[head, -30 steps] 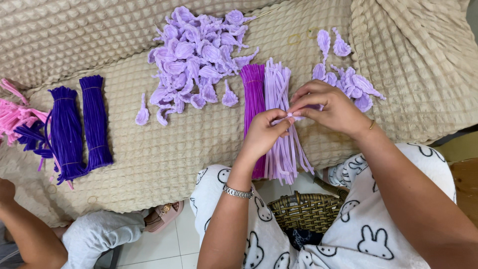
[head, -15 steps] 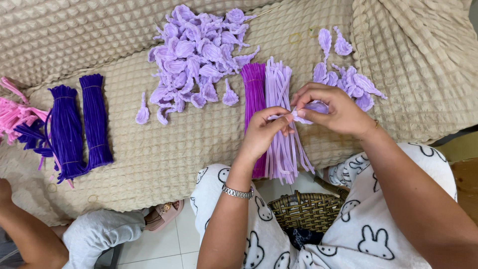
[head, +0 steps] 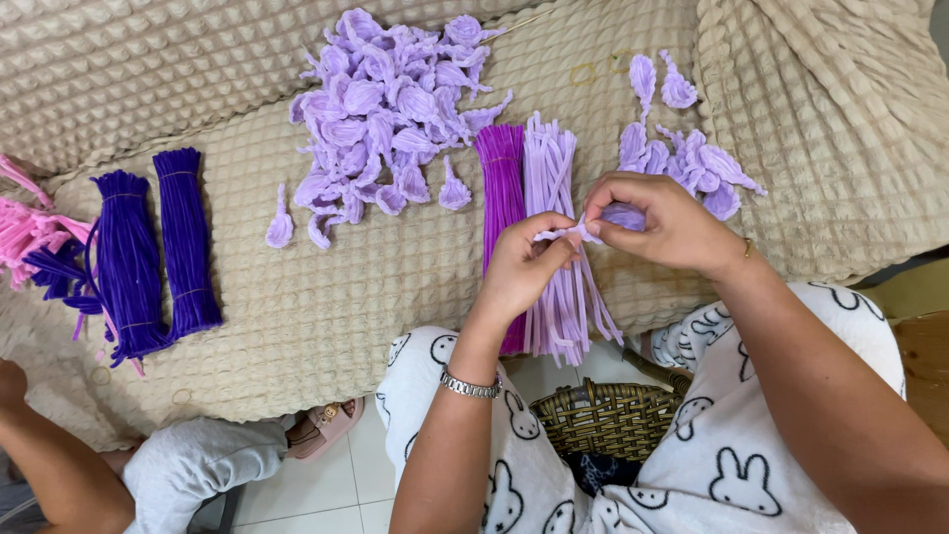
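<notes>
My left hand (head: 524,262) and my right hand (head: 660,220) meet above a quilted beige couch seat (head: 346,297), both pinching one small lilac pipe-cleaner petal (head: 623,216). Its twisted stem end sits between my left fingertips, and the looped part lies under my right fingers. Directly below my hands lie a bundle of straight lilac pipe cleaners (head: 554,168) and a magenta bundle (head: 502,178). A large pile of finished lilac petals (head: 386,109) rests farther back to the left. A smaller group of petals (head: 687,158) lies just beyond my right hand.
Two dark purple pipe-cleaner bundles (head: 148,247) and pink ones (head: 25,232) lie at the left. A woven basket (head: 608,415) stands on the floor between my knees. Another person's arm (head: 49,465) and a sandal (head: 326,425) show at lower left.
My fingers have shifted slightly while working the petal's stem between both hands. My hands stay in the same place above the lilac bundle.
</notes>
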